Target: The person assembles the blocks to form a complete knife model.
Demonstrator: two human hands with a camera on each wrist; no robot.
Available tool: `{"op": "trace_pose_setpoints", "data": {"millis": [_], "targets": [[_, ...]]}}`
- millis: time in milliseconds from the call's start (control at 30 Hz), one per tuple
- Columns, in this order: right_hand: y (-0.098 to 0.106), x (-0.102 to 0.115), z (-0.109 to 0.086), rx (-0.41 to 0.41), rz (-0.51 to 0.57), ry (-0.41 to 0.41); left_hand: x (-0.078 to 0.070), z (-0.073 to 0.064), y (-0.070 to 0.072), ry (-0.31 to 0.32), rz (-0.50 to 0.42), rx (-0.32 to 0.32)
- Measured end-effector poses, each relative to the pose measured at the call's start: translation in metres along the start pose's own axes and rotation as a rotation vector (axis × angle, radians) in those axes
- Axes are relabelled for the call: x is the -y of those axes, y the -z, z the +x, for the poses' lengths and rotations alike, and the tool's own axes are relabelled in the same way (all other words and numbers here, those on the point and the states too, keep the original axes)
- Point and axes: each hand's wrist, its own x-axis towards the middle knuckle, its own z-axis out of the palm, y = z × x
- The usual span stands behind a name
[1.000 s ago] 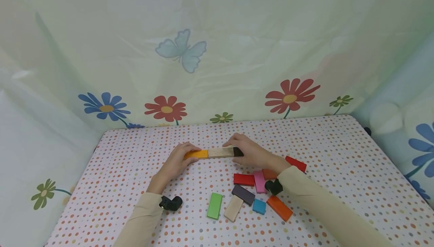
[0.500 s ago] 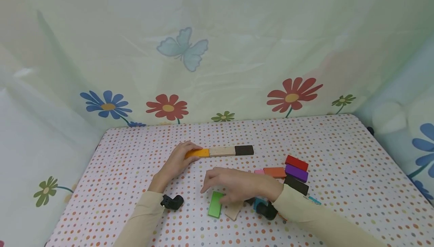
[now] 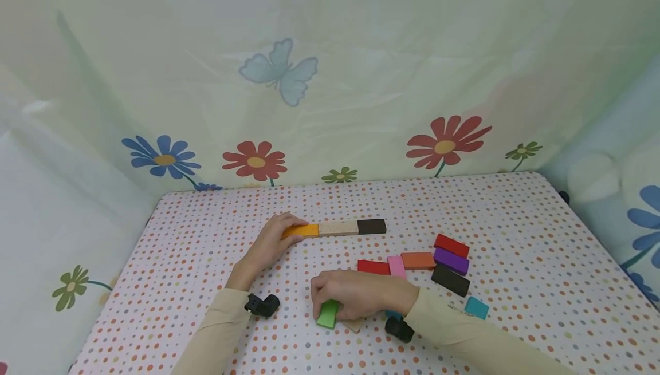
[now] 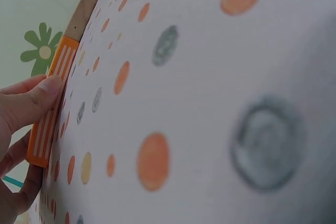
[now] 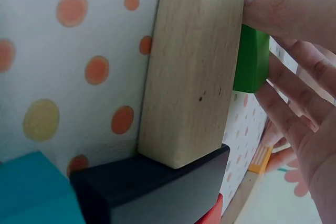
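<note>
At the left end of a straight row, my left hand grips a yellow-orange wooden block, and in the left wrist view the thumb presses the grooved side of this orange block. A plain wood block and a black block continue the row, end to end. Nearer the body, my right hand pinches a green block on the table. The right wrist view puts the green block beside another plain wood block, which touches a dark block.
Right of my right hand lie loose blocks: red, pink, orange-red, purple, black and blue. Another red block touches the purple one. A dotted cloth covers the table; a flowered curtain hangs behind.
My right hand has left the black block at the row's right end, come down toward the body and taken hold of the green block. The left hand stays on the orange block.
</note>
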Motion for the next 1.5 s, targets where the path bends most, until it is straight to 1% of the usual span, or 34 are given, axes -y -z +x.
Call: {"op": "trace_pose_setpoints", "data": {"millis": [233, 400, 600, 733, 867, 933, 1100, 1200, 1333, 1433, 1500], "targets": [[0.000, -0.001, 0.000, 0.001, -0.004, -0.017, 0.001, 0.001, 0.000, 0.000, 0.003, 0.000], [-0.003, -0.003, 0.000, -0.009, 0.013, -0.027, 0.000, 0.002, -0.002, 0.018, -0.004, 0.001], [-0.006, -0.005, 0.001, -0.034, 0.011, -0.006, 0.000, 0.000, -0.002, 0.037, -0.005, -0.003], [0.002, -0.008, -0.007, -0.082, 0.033, 0.000, -0.001, -0.001, -0.002, 0.029, -0.005, -0.004], [0.020, -0.018, -0.024, -0.160, 0.019, -0.012, -0.003, 0.000, -0.002, 0.036, -0.002, 0.002], [0.029, -0.026, -0.036, -0.207, 0.002, -0.040, -0.003, 0.000, -0.003, 0.041, -0.004, 0.008], [0.050, -0.049, -0.071, -0.326, -0.014, -0.163, -0.003, 0.001, -0.004, 0.039, -0.013, 0.019], [0.061, -0.063, -0.088, -0.395, -0.021, -0.229, -0.002, 0.000, -0.003, 0.041, -0.011, 0.010], [0.069, -0.080, -0.104, -0.462, -0.043, -0.331, -0.001, -0.001, -0.002, 0.051, -0.009, 0.006], [0.069, -0.090, -0.111, -0.483, -0.041, -0.418, -0.001, -0.001, -0.002, 0.055, -0.005, 0.010], [0.067, -0.095, -0.113, -0.488, -0.037, -0.457, -0.002, -0.001, -0.001, 0.059, -0.004, 0.010]]}}
